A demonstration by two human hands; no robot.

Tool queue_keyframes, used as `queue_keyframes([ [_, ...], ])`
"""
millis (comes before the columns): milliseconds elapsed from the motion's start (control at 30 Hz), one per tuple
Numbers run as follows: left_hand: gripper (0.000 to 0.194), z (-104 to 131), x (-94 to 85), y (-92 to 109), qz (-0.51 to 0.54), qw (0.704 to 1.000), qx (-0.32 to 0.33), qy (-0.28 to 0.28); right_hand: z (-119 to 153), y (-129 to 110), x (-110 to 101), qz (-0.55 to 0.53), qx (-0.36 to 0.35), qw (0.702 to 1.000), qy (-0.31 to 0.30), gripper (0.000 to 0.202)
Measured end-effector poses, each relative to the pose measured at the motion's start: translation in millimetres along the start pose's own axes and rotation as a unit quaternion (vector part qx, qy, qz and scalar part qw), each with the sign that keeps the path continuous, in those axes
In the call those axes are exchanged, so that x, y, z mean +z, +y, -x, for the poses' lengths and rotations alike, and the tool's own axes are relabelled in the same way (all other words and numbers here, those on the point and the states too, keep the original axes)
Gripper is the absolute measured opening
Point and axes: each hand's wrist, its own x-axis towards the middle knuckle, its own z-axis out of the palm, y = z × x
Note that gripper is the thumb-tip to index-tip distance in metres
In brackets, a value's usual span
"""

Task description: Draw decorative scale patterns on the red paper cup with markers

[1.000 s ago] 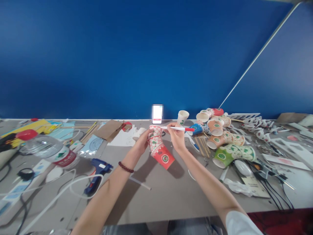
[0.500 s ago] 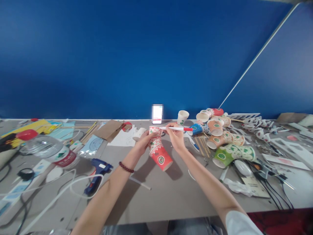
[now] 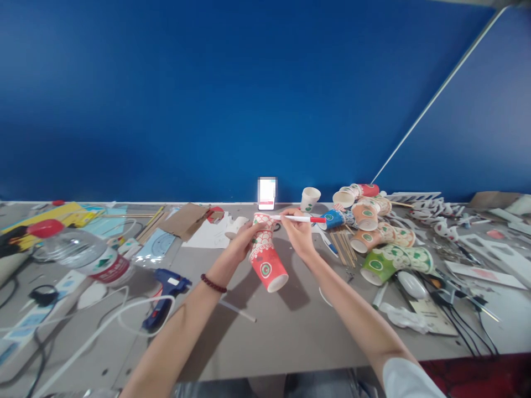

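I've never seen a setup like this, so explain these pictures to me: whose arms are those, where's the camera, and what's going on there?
There's no machine here: these are a person's bare arms, seen by a camera worn on that person's head, looking forward and down. So the picture's left is their left.

The left hand grips a bent row of joined paper cups, red at the near end. The right hand holds a white pen with a red end, its other end close to the top cup; whether it touches is hard to tell.

On the grey table, a blue glue gun and a clear bottle lie to the left. More patterned cups lie to the right. A lit screen stands at the back.
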Motion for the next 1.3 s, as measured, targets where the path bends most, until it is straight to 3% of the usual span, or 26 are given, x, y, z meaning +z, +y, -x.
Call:
queue_keyframes([
  [1300, 0.03, 2.9, 2.6, 5.0, -0.008, 0.999, -0.021, 0.022, -0.2, 2.4, -0.9, 0.016, 0.006, 1.0, 0.007, 0.009],
])
